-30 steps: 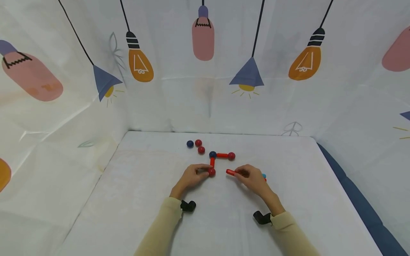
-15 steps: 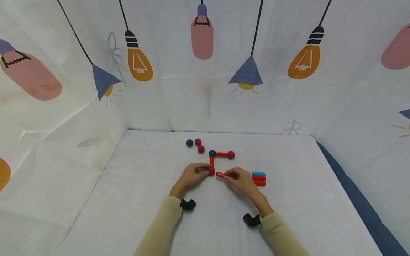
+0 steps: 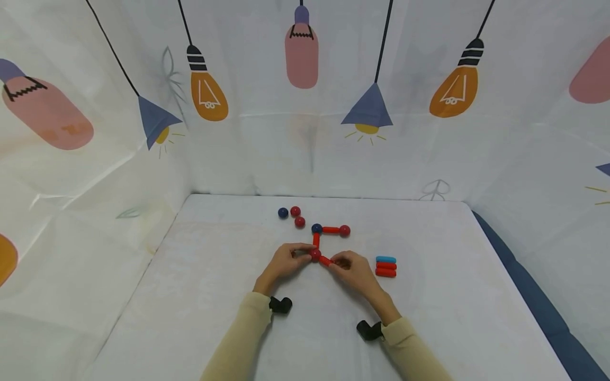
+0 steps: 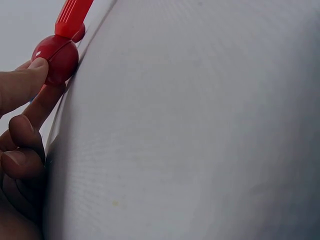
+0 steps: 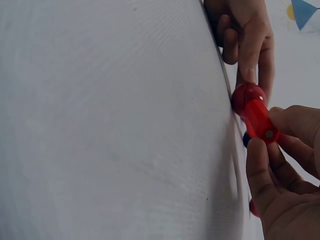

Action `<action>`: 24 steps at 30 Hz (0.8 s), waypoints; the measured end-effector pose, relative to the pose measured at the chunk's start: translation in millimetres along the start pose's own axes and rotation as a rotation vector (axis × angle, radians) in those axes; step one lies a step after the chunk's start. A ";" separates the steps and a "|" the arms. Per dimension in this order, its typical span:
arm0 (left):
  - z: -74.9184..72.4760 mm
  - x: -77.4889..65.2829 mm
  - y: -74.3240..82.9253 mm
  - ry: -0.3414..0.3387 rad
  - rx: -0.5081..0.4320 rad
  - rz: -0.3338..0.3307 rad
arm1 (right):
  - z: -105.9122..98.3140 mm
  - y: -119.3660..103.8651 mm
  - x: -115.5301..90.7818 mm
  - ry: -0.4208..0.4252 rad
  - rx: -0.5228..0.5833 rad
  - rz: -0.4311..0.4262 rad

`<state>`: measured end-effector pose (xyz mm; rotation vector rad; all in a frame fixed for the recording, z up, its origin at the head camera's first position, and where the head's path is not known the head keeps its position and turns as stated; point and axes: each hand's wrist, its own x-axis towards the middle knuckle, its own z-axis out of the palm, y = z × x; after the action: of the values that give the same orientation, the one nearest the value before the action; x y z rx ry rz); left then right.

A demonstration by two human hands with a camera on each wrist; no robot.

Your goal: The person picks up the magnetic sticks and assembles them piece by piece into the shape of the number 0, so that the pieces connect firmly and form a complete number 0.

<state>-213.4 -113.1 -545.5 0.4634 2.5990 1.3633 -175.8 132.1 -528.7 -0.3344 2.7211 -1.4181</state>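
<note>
My left hand (image 3: 285,263) pinches a red ball (image 4: 56,59) between thumb and fingers, at the near end of a joined chain. From that ball a red rod (image 3: 316,241) runs back to a dark blue ball (image 3: 316,228), and a second red rod (image 3: 331,230) leads right to another red ball (image 3: 345,230). My right hand (image 3: 355,271) pinches a loose-ended red rod (image 5: 260,120) between thumb and fingertips. Its far end meets the ball in my left hand, and a small metal dot shows on its near end in the right wrist view.
A blue rod (image 3: 386,259) and two red rods (image 3: 386,270) lie side by side to the right. Behind the chain sit a dark blue ball (image 3: 283,212) and two red balls (image 3: 297,217). The white table (image 3: 214,254) meets a patterned cloth (image 3: 267,153) at the back.
My right hand has carried the red rod leftward from near the other rods until its tip meets the red ball. My left hand has stayed in place on the ball.
</note>
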 end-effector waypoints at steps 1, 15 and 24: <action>0.0 -0.1 0.1 0.002 -0.002 -0.001 | -0.2 0.0 0.3 -0.005 -0.002 -0.002; -0.7 -1.1 1.4 0.000 -0.019 -0.040 | -8.8 2.2 -2.1 -0.122 0.001 0.014; 0.8 -0.1 2.5 0.013 -0.020 -0.043 | -4.8 2.3 -4.3 -0.182 0.011 -0.049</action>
<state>-212.5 -111.1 -543.9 0.3949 2.5873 1.3820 -172.7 138.2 -528.1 -0.5059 2.5757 -1.3417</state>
